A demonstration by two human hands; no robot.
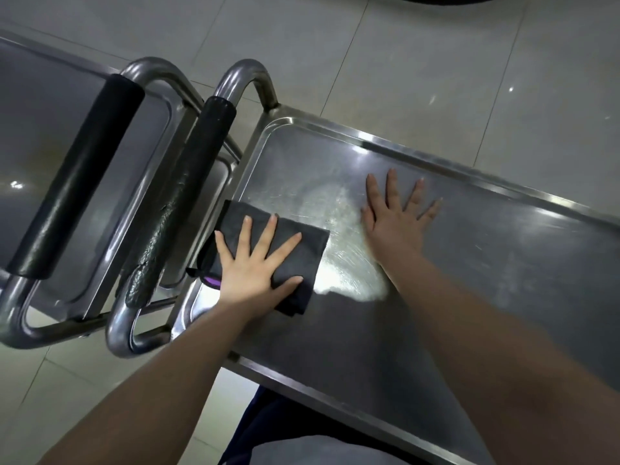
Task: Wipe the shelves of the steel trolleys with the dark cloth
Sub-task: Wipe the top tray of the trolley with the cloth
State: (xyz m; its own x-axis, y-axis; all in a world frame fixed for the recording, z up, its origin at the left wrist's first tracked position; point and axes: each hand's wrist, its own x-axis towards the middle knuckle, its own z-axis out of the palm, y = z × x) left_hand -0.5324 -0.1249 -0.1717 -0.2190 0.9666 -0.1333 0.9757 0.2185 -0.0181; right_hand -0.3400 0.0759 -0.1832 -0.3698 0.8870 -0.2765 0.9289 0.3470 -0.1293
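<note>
Both forearms reach forward from the lower edge of the view over the top shelf (503,263) of the near steel trolley.

1. Left grip (250,270): fingers straight and spread, palm pressed flat on the dark cloth (312,253). Nothing is curled around the cloth. The flat palm spreads pressure over the whole fold, which suits wiping a flat sheet.
2. Right grip (392,223): open, fingers splayed, resting flat on bare steel just beside a bright streaked patch (345,260). It holds nothing. Judged purpose: to steady the trolley against the wiping force.
3. Cloth position: on the top shelf at its handle end, with the left edge reaching the end rim near the padded handle (188,182). A small purple tag (212,282) shows at that edge.
4. Cloth orientation: folded into a rough rectangle lying flat. Its slightly longer axis runs about parallel to the long rims of the shelf. The fingers on it point toward the far rim (436,159).
5. A second trolley (67,112) stands handle-to-handle at the left, on the tiled floor (436,62).

Judgement: wiping is under way at the handle end; most of the shelf to the right appears not yet covered.
</note>
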